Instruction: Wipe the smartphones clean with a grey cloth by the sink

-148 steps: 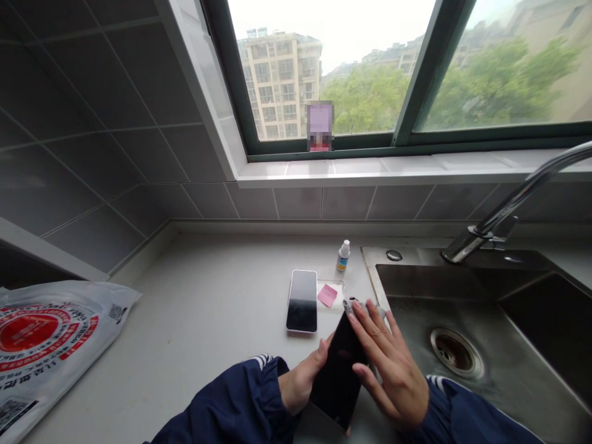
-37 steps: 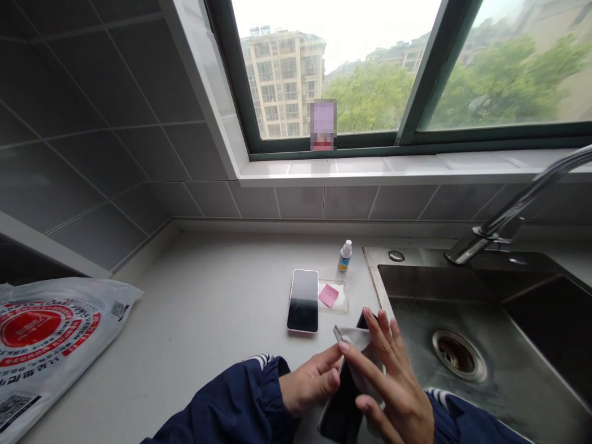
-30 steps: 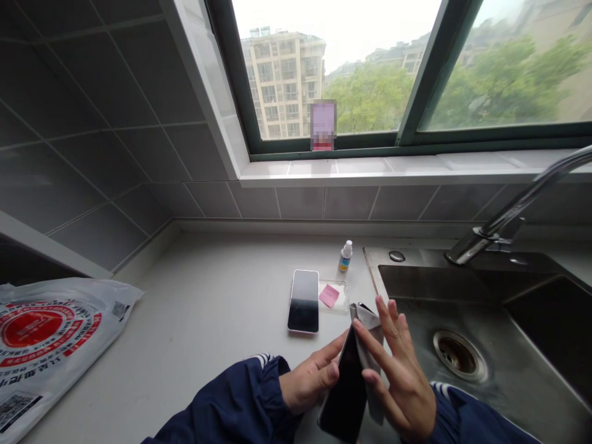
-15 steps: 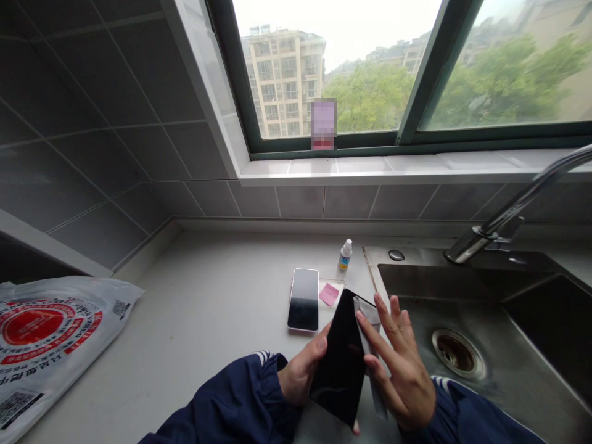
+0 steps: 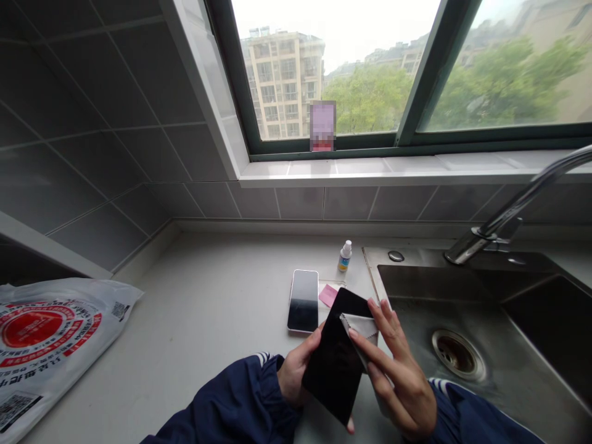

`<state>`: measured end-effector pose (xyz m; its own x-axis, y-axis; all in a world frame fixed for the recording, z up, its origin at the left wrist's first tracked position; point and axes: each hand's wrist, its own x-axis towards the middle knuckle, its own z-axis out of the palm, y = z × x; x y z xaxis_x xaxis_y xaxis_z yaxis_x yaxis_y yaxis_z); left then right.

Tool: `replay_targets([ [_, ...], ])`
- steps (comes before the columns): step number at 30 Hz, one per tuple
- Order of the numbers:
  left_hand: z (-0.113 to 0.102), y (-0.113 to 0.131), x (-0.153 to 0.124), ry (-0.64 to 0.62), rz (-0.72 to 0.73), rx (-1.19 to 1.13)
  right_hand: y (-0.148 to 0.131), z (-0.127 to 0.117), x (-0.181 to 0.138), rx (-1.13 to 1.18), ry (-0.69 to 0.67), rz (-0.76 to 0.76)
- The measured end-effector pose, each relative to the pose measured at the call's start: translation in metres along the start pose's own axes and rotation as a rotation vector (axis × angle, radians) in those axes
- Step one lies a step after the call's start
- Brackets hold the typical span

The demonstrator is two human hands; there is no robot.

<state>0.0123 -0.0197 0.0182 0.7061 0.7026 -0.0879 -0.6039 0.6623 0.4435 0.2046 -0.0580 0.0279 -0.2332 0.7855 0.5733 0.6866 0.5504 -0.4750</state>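
Fingers [image 5: 370,342] pressing soft grey cloth [image 5: 358,325], glossy black phone [image 5: 335,357]

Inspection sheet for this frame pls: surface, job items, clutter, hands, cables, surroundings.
Surface: pale countertop, steel sink set in at its right end.
Job's things: dark phone held tilted above the counter edge; grey cloth pressed on its screen.
Clutter: second phone lying flat, screen up; pink slip on a clear tray; small dropper bottle upright; printed plastic bag at far left.
Hands: left hand grips the dark phone's edge; right hand holds the cloth against the glass with its fingers.
Cables: nothing seen.
Surroundings: grey wall tiles, window onto buildings and trees, faucet over the sink.
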Motion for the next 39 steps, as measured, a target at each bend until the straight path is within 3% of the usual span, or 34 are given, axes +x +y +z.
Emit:
replay_targets([
  [6,-0.008,-0.004,0.000,0.018,-0.006,0.022,0.003,-0.002,0.001,0.039,0.025,0.018],
  [13,-0.011,-0.003,0.000,-0.142,-0.138,0.057,0.008,-0.004,0.003,0.007,0.099,0.075],
  [25,-0.005,0.001,-0.001,-0.125,-0.092,0.070,0.013,0.000,0.002,0.081,0.026,0.135],
  [39,-0.003,0.008,-0.004,-0.127,-0.157,0.053,0.006,0.000,0.000,0.135,0.020,0.168],
])
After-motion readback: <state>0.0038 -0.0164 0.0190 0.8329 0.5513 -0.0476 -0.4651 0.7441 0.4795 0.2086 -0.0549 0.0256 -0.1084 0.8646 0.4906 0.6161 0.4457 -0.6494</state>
